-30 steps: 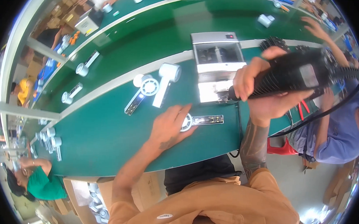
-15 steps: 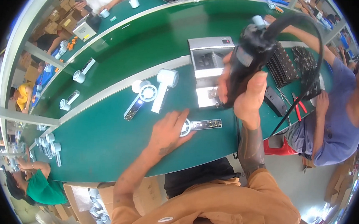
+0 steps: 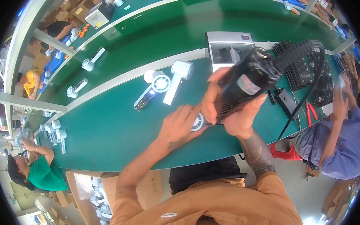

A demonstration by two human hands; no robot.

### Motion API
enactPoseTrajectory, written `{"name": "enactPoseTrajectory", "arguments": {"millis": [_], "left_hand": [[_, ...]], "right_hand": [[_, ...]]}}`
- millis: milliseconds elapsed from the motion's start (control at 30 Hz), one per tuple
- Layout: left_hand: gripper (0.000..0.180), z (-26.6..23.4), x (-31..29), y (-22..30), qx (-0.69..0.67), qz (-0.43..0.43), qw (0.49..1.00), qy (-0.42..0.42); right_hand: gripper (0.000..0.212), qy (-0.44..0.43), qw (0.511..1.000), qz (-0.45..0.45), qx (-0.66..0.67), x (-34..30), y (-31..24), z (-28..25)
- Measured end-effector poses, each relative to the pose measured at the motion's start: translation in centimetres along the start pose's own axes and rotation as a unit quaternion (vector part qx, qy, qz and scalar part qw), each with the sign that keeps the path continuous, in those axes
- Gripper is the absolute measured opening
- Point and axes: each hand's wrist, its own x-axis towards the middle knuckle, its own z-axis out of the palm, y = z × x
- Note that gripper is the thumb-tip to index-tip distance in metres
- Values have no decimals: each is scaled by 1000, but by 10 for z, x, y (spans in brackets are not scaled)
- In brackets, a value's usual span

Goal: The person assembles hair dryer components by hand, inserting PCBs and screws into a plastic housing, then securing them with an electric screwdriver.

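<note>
My right hand (image 3: 240, 117) is wrapped round a black corded electric screwdriver (image 3: 246, 81), which tilts down over the green workbench (image 3: 117, 137). Beneath it lies a small white handheld fan (image 3: 197, 122), its handle mostly hidden by the tool and my right hand. My left hand (image 3: 180, 124) grips the fan's round head and holds it against the bench. The screwdriver's tip is out of sight, so I cannot tell whether it touches the handle. Beyond my left hand lie an opened fan (image 3: 161, 84) with a bare circuit board in its handle and another white fan (image 3: 182, 70).
A grey screw feeder box (image 3: 229, 41) stands behind the screwdriver. To its right are stacked black trays (image 3: 293, 69), a black power strip (image 3: 285, 102) and red-handled pliers (image 3: 310, 113). More fans (image 3: 56, 133) sit at the far left. A co-worker (image 3: 341, 141) sits at right.
My right hand has brought the screwdriver from beside the screw feeder down over the fan's handle. My left hand stays on the fan. The whole view has shifted slightly.
</note>
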Motion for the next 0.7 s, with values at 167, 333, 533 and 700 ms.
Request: {"name": "enactPoseTrajectory", "arguments": {"millis": [167, 333, 533, 700], "left_hand": [[59, 3, 0, -1, -7, 8, 1000, 6], [52, 2, -2, -1, -8, 5, 1000, 4], [48, 3, -1, -1, -21, 17, 999, 29], [49, 3, -3, -4, -41, 13, 999, 20]], "right_hand": [[98, -10, 999, 20, -43, 3, 3, -2], [98, -6, 999, 21, -44, 3, 11, 0], [100, -12, 998, 30, -56, -1, 11, 4], [102, -65, 997, 27, -42, -7, 19, 1]]}}
